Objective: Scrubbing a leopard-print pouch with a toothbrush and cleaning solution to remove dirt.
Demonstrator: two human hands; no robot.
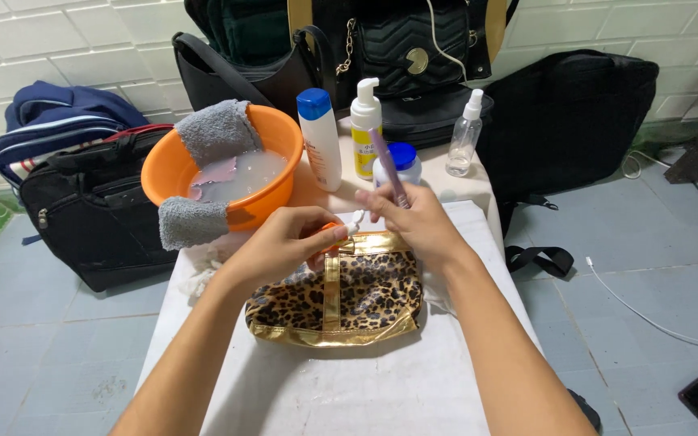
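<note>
Inventory, as counted:
- Orange basin (280, 129): one, with water in it.
- Grey cloths (218, 129): two, draped on the basin rim.
- Bottles and dispensers (319, 137): four standing behind.
- Leopard-print pouch (369, 299) with gold trim: one.
- Purple toothbrush (389, 169): one.
- Dark bags (90, 210): at least four were around the counter (349, 387).
- Hands: two.

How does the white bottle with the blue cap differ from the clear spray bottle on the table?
The white bottle with the blue cap is opaque and wider; the clear spray bottle is see-through and slimmer. The first has a flat blue cap, the second a white spray nozzle. Both stand upright behind the leopard-print bag.
</note>
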